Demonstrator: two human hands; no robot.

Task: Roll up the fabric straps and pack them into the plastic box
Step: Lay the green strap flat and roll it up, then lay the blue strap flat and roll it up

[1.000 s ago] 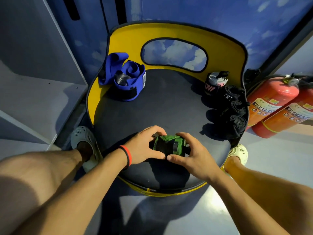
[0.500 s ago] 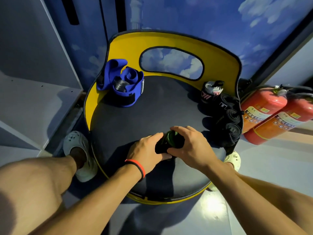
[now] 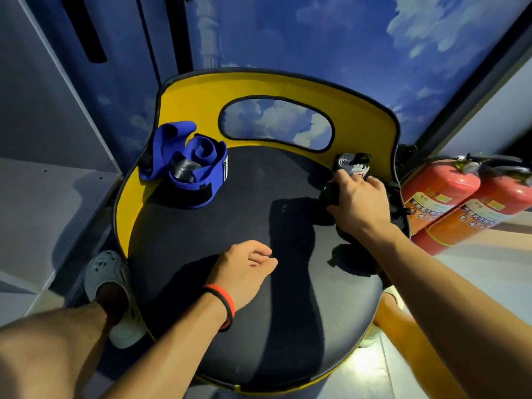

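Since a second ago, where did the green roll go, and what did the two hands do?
The right hand kept hold of the green roll and carried it from the front middle of the seat to the far right, next to the grey roll. The left hand let go and now hangs relaxed over the seat. The blue straps stayed at the back left.

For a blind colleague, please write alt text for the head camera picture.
The right hand grips a dark rolled strap at the right of a black seat; the left hand is relaxed, empty. At back left lie blue straps.
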